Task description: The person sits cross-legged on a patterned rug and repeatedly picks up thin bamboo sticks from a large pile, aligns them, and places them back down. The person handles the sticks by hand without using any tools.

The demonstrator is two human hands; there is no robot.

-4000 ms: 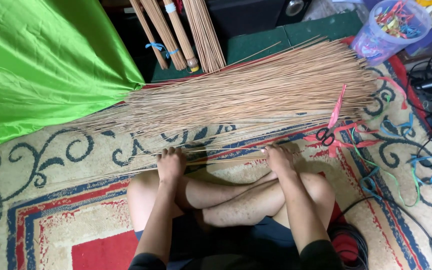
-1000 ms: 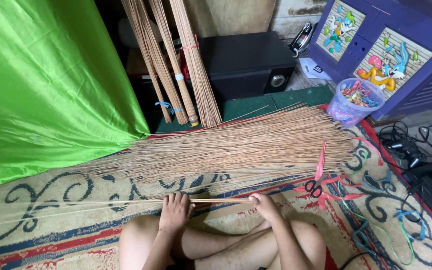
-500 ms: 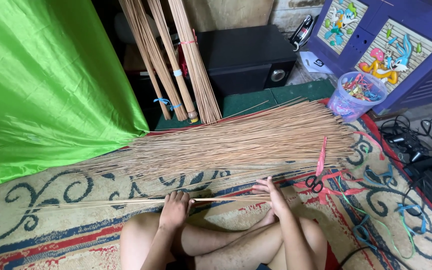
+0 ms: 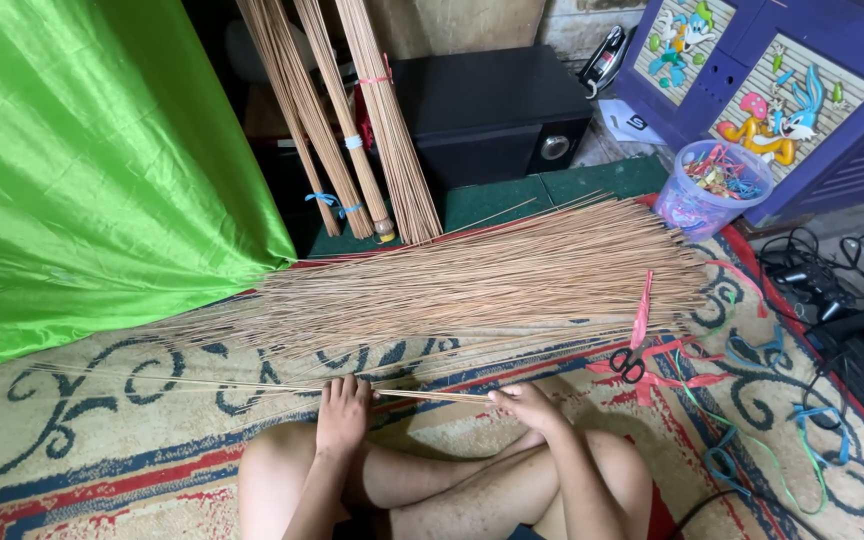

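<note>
Thin stick [image 4: 432,395] lies left-right across lower centre, between my hands; left hand [image 4: 344,405], right hand [image 4: 524,403] each pinch it, big pile [image 4: 472,280] just above.

Home interior, living-room floor used as a craft workspace. Person sits cross-legged, bare legs, on a patterned carpet [image 4: 102,440] with scroll motifs and red-blue border. Household stuff all around: purple cabinet [image 4: 802,90] with cartoon-animal panels, black speaker box [image 4: 492,110], cables and power bricks [image 4: 842,290] on the right. Work material mixed in: big loose pile of thin sticks [image 4: 472,280] laid across the carpet, tied stick bundles [image 4: 352,110] leaning upright at the back, plastic tub of coloured bands [image 4: 712,185], scissors [image 4: 632,362] with red ribbon scraps. Green satin cloth [image 4: 92,170] hangs on the left. No bench, no machines: cottage handwork at home.
</note>
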